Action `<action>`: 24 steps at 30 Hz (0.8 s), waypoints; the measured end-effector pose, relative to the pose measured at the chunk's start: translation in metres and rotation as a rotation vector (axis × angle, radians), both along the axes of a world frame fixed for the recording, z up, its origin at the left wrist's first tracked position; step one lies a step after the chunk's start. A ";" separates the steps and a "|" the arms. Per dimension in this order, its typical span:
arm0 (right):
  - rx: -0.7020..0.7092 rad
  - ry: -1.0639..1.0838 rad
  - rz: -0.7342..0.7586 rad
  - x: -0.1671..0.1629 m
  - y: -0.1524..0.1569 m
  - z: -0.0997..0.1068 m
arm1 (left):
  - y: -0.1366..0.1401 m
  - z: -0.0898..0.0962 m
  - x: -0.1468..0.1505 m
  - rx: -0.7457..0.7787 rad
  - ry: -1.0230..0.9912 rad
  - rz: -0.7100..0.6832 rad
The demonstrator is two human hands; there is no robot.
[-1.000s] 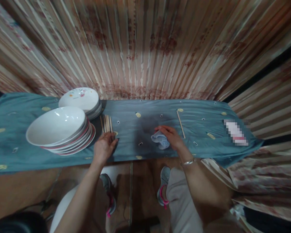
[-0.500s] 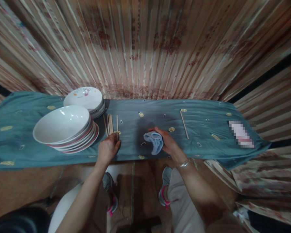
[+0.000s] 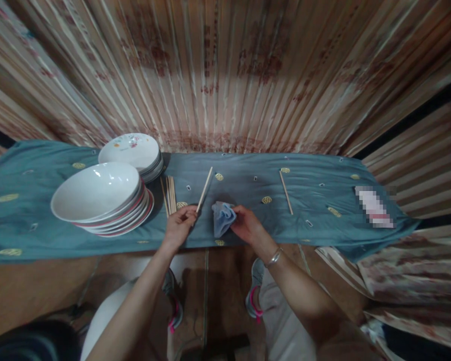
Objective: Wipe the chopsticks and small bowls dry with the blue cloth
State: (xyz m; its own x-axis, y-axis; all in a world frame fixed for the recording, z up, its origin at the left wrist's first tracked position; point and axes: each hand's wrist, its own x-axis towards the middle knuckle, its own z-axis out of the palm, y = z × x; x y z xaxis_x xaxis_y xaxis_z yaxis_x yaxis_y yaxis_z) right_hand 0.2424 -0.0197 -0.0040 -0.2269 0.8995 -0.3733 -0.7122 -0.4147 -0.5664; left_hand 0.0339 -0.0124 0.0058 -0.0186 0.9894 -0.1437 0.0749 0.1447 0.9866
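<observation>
My left hand (image 3: pixel 181 225) pinches a wooden chopstick (image 3: pixel 205 188) near its lower end, its upper part slanting away to the right. In my right hand (image 3: pixel 248 224), which wears a silver bracelet (image 3: pixel 275 257) at the wrist, is a crumpled light-blue cloth (image 3: pixel 222 218). The cloth hangs just right of the held chopstick, apart from it. Several more chopsticks (image 3: pixel 171 194) lie side by side left of my left hand. One single chopstick (image 3: pixel 286 192) lies on the cloth-covered table to the right of my right hand.
A stack of white bowls and plates (image 3: pixel 95 193) with red rims stands at the left. Behind it is a second stack of flower-patterned dishes (image 3: pixel 130 153). A teal tablecloth (image 3: pixel 244 165) covers the narrow table. A blurred pink-white item (image 3: pixel 374 207) lies far right; a curtain (image 3: pixel 225 75) hangs behind.
My left hand has lifted a chopstick off the table and brought it rightward, tilting it. My right hand has moved left with the cloth, toward the chopstick.
</observation>
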 end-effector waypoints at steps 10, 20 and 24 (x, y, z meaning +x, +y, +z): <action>0.154 -0.186 -0.065 -0.038 -0.015 0.015 | -0.019 0.008 0.045 -0.054 -0.295 -0.174; 0.133 -0.340 -0.137 -0.030 -0.010 0.016 | -0.022 -0.001 0.044 -0.120 -0.293 -0.238; 0.141 -0.355 -0.211 -0.013 0.001 0.022 | -0.027 -0.004 0.044 -0.195 -0.308 -0.277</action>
State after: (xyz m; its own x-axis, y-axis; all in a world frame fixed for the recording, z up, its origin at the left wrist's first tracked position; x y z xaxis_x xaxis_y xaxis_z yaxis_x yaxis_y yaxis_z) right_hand 0.2293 -0.0192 0.0183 0.0873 0.9603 -0.2650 -0.5239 -0.1820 -0.8321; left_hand 0.0780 -0.0391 0.0020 0.3160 0.9048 -0.2854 -0.1551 0.3460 0.9253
